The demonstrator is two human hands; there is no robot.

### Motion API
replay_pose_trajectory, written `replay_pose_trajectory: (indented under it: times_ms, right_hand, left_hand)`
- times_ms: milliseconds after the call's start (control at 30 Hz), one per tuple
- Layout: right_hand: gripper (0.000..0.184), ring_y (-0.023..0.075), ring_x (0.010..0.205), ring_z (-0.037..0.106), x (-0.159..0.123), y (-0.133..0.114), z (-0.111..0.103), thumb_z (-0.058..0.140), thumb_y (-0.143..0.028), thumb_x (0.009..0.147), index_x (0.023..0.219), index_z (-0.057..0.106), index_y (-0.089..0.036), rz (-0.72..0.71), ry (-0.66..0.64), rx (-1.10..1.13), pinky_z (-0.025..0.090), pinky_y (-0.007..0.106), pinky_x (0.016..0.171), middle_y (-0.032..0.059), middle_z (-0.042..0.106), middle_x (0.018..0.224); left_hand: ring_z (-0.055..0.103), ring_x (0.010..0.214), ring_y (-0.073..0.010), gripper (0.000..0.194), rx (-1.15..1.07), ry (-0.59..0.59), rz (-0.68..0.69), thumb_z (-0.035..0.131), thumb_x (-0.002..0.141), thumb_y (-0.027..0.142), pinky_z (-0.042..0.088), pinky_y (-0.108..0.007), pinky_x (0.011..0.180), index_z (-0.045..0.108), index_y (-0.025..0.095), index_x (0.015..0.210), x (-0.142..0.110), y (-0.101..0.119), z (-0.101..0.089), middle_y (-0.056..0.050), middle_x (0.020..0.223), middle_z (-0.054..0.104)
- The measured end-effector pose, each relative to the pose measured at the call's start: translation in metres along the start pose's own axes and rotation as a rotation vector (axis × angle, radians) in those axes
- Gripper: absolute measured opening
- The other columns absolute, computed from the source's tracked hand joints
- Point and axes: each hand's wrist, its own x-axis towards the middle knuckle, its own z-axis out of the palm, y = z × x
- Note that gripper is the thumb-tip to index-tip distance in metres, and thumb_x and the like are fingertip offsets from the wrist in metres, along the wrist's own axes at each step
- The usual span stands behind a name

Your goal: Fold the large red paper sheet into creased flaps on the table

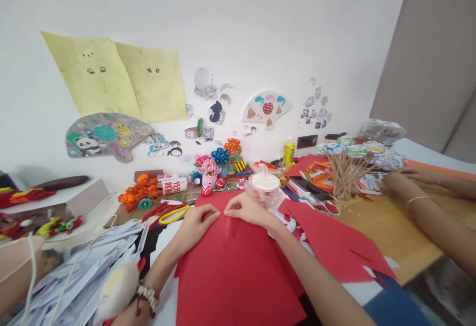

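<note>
In the head view, the person's two bare hands met near the upper part of one large red paper sheet (234, 279), which lay in front of them on the worktable. The left hand (199, 224) and the right hand (245, 210) each had thumb and fingertips closed on the sheet, the two pinches just beside each other, with the paper puckered below. One beaded bracelet (147, 298) circled the left wrist.

To the right of the sheet lay at least one more red paper piece (334, 239). Beyond the right hand stood one white-lidded cup (265, 183) wrapped in clear plastic. Near the wall stood three bunches of craft flowers: one pink (208, 165), one blue (219, 155) and one orange (232, 146). One yellow bottle (289, 153) stood farther right, and a cluster of wooden sticks (344, 175), too crowded to count, fanned out beside the paper scraps.

The wall bore two yellow sheets with drawn eyes and two decorated fans, one showing a panda (88, 144), the other a red character (268, 107). Two forearms (427, 212) of another person reached in at right.
</note>
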Motion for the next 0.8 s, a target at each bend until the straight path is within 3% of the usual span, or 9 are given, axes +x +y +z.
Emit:
replay_pose_trajectory:
  times_ms: [167, 433, 533, 667, 800]
  right_hand:
    - [0.025, 0.0193, 0.067, 0.061, -0.011, -0.010, -0.008, 0.057, -0.036, 0.075, 0.074, 0.072, -0.016, 0.011, -0.017, 0.041, 0.045, 0.028, 0.059, 0.0048, 0.071, 0.075]
    - [0.019, 0.0208, 0.072, 0.062, -0.016, -0.027, -0.005, 0.056, -0.031, 0.075, 0.073, 0.071, -0.019, 0.009, 0.064, 0.018, 0.046, 0.031, 0.067, 0.0040, 0.071, 0.076]
    - [0.019, 0.0210, 0.072, 0.062, -0.015, -0.026, -0.004, 0.057, -0.030, 0.074, 0.073, 0.071, -0.018, 0.050, 0.139, 0.049, 0.045, 0.031, 0.067, 0.0046, 0.071, 0.076]
    - [0.020, 0.0211, 0.072, 0.061, -0.013, -0.025, -0.006, 0.058, -0.034, 0.073, 0.071, 0.069, -0.018, 0.088, 0.294, 0.106, 0.044, 0.031, 0.066, 0.0040, 0.069, 0.075]
    - [0.022, 0.0190, 0.071, 0.060, -0.013, -0.026, -0.006, 0.059, -0.039, 0.074, 0.079, 0.066, -0.018, 0.142, 0.348, 0.296, 0.042, 0.028, 0.065, 0.0026, 0.067, 0.076]
  left_hand:
    - [0.055, 0.066, -0.0164, 0.036, -0.028, 0.005, -0.004, 0.045, 0.080, 0.046, 0.040, -0.025, 0.062, 0.064, 0.017, 0.071, -0.004, 0.012, -0.004, -0.001, 0.070, 0.065]
    - [0.059, 0.080, -0.0192, 0.031, 0.024, -0.059, 0.026, 0.047, 0.081, 0.047, 0.042, -0.027, 0.072, 0.064, 0.022, 0.089, -0.012, 0.012, -0.014, -0.001, 0.088, 0.068]
    - [0.056, 0.095, -0.0245, 0.031, 0.283, 0.101, 0.036, 0.053, 0.078, 0.047, 0.039, -0.035, 0.083, 0.062, 0.025, 0.099, -0.014, 0.010, -0.014, -0.004, 0.102, 0.065]
    - [0.041, 0.119, -0.0316, 0.035, 0.675, 0.377, 0.118, 0.049, 0.083, 0.035, 0.020, -0.048, 0.100, 0.055, 0.025, 0.117, -0.019, 0.018, -0.007, -0.009, 0.128, 0.052]
    - [0.043, 0.117, -0.0323, 0.040, 0.753, 0.389, 0.106, 0.042, 0.087, 0.037, 0.021, -0.049, 0.100, 0.052, 0.019, 0.121, -0.021, 0.027, 0.007, -0.013, 0.128, 0.052]
